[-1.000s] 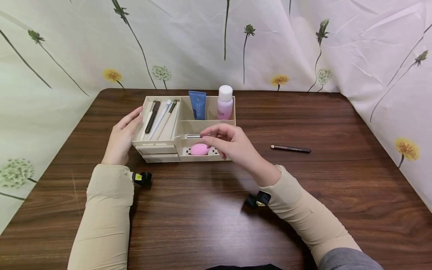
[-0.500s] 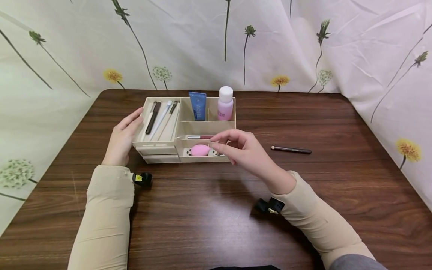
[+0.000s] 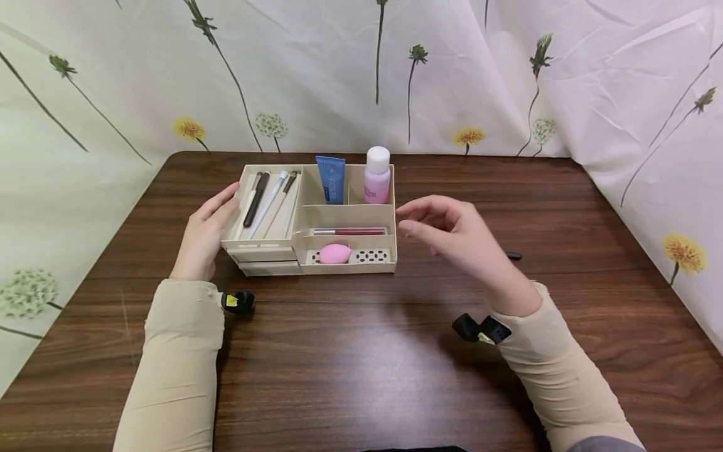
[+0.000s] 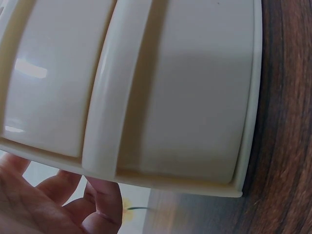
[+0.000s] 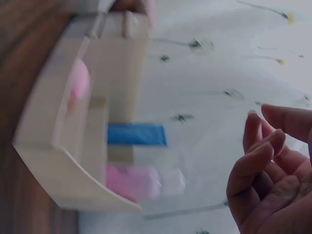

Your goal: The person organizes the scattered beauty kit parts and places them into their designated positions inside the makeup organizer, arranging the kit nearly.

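A cream desktop organizer (image 3: 348, 268) stands on the table. My left hand (image 3: 200, 235) rests against its left side with fingers extended; the left wrist view shows the fingers along the wall by the drawer fronts (image 4: 195, 97). To the right of the organizer, my right hand (image 3: 460, 242) hovers with loosely bent fingers and holds nothing. A slim silver and dark-red stick (image 3: 358, 231) lies in the middle compartment. In front of it, a pink makeup sponge (image 3: 336, 254) sits beside a white piece with black spots (image 3: 371, 256). Several makeup brushes (image 3: 257, 201) lie in the left tray.
A blue squeeze tube (image 3: 332, 181) and a pink bottle with a white cap (image 3: 376, 179) stand in the back compartments. A black brush (image 3: 514, 255) lies on the table (image 3: 350, 376), mostly hidden behind my right hand. Flowered cloth (image 3: 339, 75) hangs behind.
My right hand has moved right, from above the front compartments to beyond the organizer's right side, uncovering the dark-red stick and now covering most of the black brush. The left hand stays put.
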A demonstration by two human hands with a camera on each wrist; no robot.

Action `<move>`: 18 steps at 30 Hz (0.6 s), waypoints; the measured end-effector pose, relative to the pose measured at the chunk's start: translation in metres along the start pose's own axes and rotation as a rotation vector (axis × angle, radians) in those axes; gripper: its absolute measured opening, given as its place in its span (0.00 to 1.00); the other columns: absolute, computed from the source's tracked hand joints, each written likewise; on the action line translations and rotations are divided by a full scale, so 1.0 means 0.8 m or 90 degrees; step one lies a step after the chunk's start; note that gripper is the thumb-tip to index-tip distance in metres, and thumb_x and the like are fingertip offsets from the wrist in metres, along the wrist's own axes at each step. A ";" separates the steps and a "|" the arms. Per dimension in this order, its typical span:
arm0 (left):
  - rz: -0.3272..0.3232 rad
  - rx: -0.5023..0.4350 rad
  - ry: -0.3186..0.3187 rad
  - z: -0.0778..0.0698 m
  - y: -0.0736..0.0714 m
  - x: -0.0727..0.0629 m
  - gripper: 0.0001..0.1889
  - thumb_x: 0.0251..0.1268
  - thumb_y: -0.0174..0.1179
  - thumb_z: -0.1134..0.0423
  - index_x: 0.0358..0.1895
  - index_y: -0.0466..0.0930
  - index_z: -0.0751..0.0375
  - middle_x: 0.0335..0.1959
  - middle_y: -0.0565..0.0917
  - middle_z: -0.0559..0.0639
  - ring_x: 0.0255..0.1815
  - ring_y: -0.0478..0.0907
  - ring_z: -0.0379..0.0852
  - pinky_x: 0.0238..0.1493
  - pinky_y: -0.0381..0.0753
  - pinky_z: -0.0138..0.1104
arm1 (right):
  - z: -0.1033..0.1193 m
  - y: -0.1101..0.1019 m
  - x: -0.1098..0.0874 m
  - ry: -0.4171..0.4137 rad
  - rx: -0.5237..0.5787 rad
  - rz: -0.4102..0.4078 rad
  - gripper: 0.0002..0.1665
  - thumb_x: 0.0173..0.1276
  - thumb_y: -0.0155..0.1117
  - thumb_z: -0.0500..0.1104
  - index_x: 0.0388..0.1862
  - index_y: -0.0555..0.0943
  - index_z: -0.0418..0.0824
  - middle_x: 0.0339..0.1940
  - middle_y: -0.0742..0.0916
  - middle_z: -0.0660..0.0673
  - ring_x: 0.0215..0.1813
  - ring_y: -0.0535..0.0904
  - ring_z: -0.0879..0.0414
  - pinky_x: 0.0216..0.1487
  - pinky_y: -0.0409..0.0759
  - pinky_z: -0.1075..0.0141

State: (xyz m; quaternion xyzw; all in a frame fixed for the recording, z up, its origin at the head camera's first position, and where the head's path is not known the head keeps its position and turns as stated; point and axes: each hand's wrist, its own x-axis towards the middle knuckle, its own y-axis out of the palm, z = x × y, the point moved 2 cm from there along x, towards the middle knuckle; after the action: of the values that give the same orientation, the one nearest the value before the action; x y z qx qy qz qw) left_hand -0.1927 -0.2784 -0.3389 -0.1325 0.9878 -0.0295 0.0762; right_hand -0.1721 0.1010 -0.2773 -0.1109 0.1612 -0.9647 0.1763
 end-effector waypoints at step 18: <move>-0.003 0.010 -0.006 -0.001 0.001 -0.001 0.26 0.71 0.57 0.45 0.71 0.69 0.37 0.79 0.59 0.44 0.74 0.57 0.39 0.78 0.52 0.40 | -0.007 -0.085 0.000 0.038 -0.132 -0.014 0.13 0.67 0.69 0.42 0.50 0.84 0.49 0.36 0.86 0.63 0.26 0.78 0.61 0.29 0.78 0.69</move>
State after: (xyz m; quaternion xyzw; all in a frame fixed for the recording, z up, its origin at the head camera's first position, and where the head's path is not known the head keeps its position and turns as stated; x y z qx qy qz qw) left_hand -0.1920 -0.2776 -0.3378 -0.1346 0.9868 -0.0365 0.0817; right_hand -0.1943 0.1625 -0.2586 -0.1018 0.2643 -0.9475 0.1485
